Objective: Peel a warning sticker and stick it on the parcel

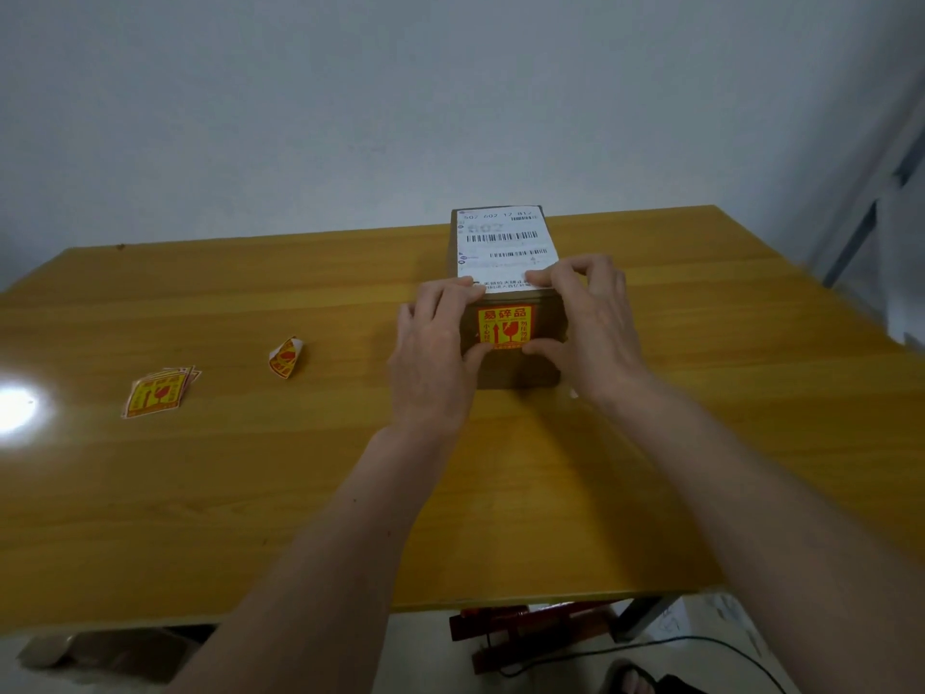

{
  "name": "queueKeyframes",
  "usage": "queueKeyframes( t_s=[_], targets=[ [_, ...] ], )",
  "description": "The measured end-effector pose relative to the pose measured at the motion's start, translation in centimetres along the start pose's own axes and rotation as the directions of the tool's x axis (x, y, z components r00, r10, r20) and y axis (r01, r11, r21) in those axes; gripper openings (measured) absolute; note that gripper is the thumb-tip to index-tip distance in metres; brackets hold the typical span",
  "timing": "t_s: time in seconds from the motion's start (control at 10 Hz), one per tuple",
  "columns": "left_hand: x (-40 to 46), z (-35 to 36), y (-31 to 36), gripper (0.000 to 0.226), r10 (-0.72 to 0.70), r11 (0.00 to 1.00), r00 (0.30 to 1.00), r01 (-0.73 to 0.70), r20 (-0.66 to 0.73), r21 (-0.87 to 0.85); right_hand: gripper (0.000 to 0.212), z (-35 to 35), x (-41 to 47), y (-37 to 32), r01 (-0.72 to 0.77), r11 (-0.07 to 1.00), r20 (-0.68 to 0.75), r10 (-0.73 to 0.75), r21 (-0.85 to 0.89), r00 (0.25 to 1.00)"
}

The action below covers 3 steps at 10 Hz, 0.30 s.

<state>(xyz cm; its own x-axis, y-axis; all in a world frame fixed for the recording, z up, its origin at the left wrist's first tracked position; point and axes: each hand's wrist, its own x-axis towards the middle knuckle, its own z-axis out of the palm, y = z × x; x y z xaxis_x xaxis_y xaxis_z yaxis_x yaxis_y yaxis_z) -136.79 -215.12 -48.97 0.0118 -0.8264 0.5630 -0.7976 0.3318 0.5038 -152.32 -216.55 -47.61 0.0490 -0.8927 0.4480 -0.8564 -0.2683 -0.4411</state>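
Note:
A brown cardboard parcel stands on the wooden table, with a white shipping label on its top. A red-and-yellow warning sticker lies flat on the parcel's near face. My left hand frames the sticker's left side, forefinger at the top corner and thumb at the bottom corner. My right hand does the same on the right side. Both hands press on the parcel and sticker, and their fingers hide the sticker's corners.
A small stack of warning stickers lies at the left of the table. A curled peeled backing sheet lies between the stack and the parcel. A wall rises behind the table. A red stool and a cable are under the front edge.

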Motion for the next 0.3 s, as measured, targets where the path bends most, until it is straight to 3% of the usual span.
queueKeyframes(
  t_s=[0.1,0.2,0.3],
  targets=[
    [-0.1,-0.3,0.1,0.056,-0.005,0.999,0.999,0.003,0.037,0.042,0.067,-0.6,0.0,-0.2,0.014,1.000,0.045,-0.013,-0.021,0.999],
    [0.2,-1.6,1.0,0.060,-0.024,0.997,0.994,0.015,0.109,0.079,0.079,-2.2,-0.3,-0.9,0.025,0.994,0.163,-0.008,-0.104,0.987],
    [-0.7,-3.1,1.1,0.071,-0.055,0.990,0.977,0.027,0.204,0.135,0.096,-4.7,-2.4,0.8,-0.094,0.982,0.199,0.126,-0.165,0.972]
  ],
)
